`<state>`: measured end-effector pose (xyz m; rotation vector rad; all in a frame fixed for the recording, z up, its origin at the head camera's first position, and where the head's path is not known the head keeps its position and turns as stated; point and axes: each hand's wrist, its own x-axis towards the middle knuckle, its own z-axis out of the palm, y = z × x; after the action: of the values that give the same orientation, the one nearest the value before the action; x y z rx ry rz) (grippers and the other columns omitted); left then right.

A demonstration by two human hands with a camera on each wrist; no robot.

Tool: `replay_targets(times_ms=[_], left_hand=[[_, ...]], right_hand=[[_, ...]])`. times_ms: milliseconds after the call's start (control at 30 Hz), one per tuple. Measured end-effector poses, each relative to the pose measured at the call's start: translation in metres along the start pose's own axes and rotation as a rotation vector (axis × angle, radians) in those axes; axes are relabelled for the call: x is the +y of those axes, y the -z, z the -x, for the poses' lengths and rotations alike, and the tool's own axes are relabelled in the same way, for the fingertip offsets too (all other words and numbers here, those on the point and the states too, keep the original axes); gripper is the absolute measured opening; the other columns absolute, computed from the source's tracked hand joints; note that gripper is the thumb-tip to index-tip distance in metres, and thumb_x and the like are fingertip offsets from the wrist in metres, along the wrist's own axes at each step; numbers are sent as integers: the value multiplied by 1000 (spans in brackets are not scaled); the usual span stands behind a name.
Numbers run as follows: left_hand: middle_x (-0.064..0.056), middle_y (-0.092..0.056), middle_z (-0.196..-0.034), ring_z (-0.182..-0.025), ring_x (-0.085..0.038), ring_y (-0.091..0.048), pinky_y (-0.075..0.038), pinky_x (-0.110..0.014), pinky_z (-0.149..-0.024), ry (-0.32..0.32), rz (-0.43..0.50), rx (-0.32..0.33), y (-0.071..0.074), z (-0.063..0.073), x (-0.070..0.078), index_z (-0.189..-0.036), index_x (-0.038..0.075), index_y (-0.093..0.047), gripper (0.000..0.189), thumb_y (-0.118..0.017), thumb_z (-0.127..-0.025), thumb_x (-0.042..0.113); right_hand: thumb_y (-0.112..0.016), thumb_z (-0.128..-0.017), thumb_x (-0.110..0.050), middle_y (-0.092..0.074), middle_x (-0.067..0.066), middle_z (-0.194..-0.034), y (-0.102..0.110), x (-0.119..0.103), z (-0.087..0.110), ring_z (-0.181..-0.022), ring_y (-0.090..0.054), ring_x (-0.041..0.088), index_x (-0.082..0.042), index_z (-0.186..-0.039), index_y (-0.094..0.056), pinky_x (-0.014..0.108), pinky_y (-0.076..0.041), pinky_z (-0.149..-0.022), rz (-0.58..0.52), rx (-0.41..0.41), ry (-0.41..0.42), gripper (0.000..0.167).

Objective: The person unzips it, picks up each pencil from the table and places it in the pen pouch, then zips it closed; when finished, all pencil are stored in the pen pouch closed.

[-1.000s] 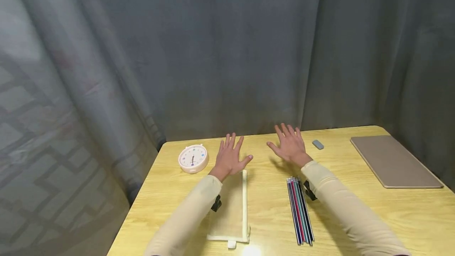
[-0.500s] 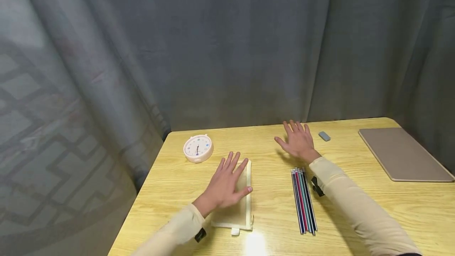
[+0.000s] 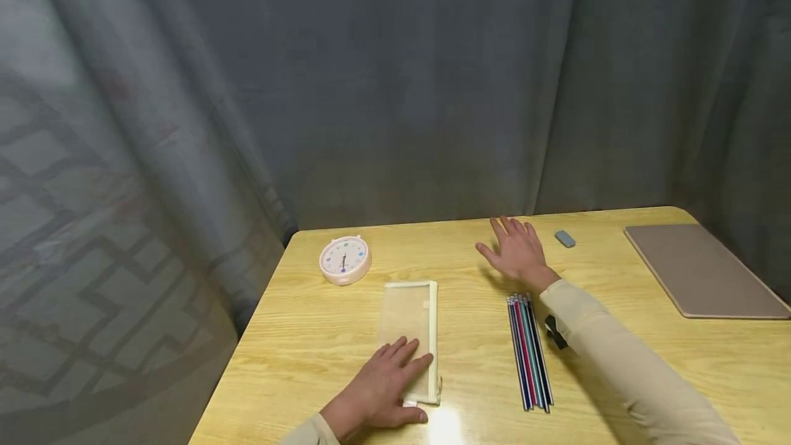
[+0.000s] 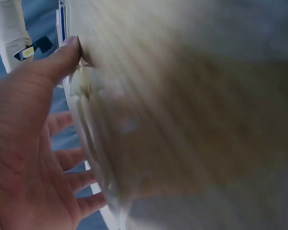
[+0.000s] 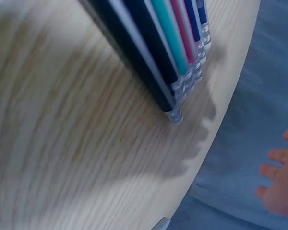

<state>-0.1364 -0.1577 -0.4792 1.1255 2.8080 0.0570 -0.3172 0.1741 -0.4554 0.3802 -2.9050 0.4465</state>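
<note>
In the head view my left hand (image 3: 386, 386) lies over the near end of a see-through zip pouch (image 3: 404, 311) with cream edging, its fingers spread. The left wrist view has the thumb (image 4: 62, 57) beside the pouch's edge; whether the fingers press on it is hard to tell. My right hand (image 3: 516, 249) hovers, fingers extended, above the table beyond a bundle of pencils (image 3: 528, 356). These are dark, red and teal, lying side by side. Their capped ends (image 5: 175, 115) show in the right wrist view, apart from the hand (image 5: 281, 182).
A round pink-rimmed clock (image 3: 345, 259) lies at the back left of the wooden table (image 3: 296, 369). Beyond the right hand is a small grey eraser-like block (image 3: 565, 238). A brown flat board (image 3: 704, 270) lies at far right. Grey curtain (image 3: 408, 88) hangs behind.
My left hand has drawn back toward the near side, from beyond the pouch to its near end, uncovering the pouch's far part. My right hand has stayed nearly in place. The view shifted slightly.
</note>
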Motion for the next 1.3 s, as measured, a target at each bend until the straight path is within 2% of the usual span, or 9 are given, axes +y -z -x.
replay_targets(times_ms=[167,300,367,533,633,733,1033,1167,1300], left_hand=[[-10,-48,-156,-142,-36,-48,-48,-51,-111,-24,-8,-13,4,0,2,-152,22,-50,66,-62,-97,58],[-10,-58,-147,-133,-37,-58,-54,-47,-105,-82,-35,25,11,-2,4,-145,18,-58,52,-60,-102,48],[-9,-65,-140,-126,-32,-64,-55,-43,-103,-122,-40,75,13,-2,5,-140,14,-62,44,-58,-105,40],[-2,-76,-110,-98,-12,-73,-61,-27,-84,-173,7,240,16,-3,7,-126,7,-70,28,-56,-104,17],[-1,-78,-99,-87,-9,-73,-60,-24,-71,-147,33,296,16,-3,8,-121,7,-71,25,-57,-101,13],[-1,-78,-97,-82,-10,-74,-59,-23,-65,-103,53,304,16,-3,8,-121,6,-70,25,-57,-100,11],[-5,-78,-108,-89,-15,-76,-63,-28,-70,-24,45,347,25,-2,7,-124,4,-68,28,-60,-98,9],[-6,-79,-105,-85,-15,-76,-62,-27,-67,-15,40,376,24,-1,8,-125,3,-67,30,-61,-97,7],[-4,-78,-96,-74,-12,-73,-58,-24,-58,-30,31,449,23,-1,10,-122,3,-67,28,-64,-94,5]], right_hand=[[-47,-105,-51,-39,31,-158,2,-9,7,-145,-36,50,4,-157,-36,66,-21,-122,-21,28,45,77],[-50,-105,-49,-46,30,-153,8,-23,14,-141,-42,50,3,-155,-40,65,-26,-120,-50,56,113,73],[-52,-105,-46,-48,29,-152,10,-32,20,-139,-45,50,3,-154,-42,66,-29,-118,-81,63,157,70],[-56,-105,-38,-54,27,-147,13,-60,38,-135,-51,47,2,-150,-49,65,-36,-114,-171,58,274,61],[-57,-105,-36,-56,25,-146,12,-76,52,-134,-52,46,1,-148,-52,65,-37,-114,-226,26,343,57],[-55,-105,-36,-56,24,-147,11,-92,69,-135,-52,46,0,-148,-52,65,-38,-114,-274,-34,408,56],[-55,-105,-39,-60,17,-145,8,-121,100,-133,-56,38,-8,-146,-58,58,-45,-111,-329,-162,594,51],[-59,-103,-42,-65,12,-139,3,-125,105,-128,-61,31,-10,-141,-64,52,-50,-107,-339,-157,652,49],[-69,-99,-39,-72,6,-129,-4,-127,108,-118,-67,22,-9,-133,-69,43,-56,-101,-380,-109,709,46]])
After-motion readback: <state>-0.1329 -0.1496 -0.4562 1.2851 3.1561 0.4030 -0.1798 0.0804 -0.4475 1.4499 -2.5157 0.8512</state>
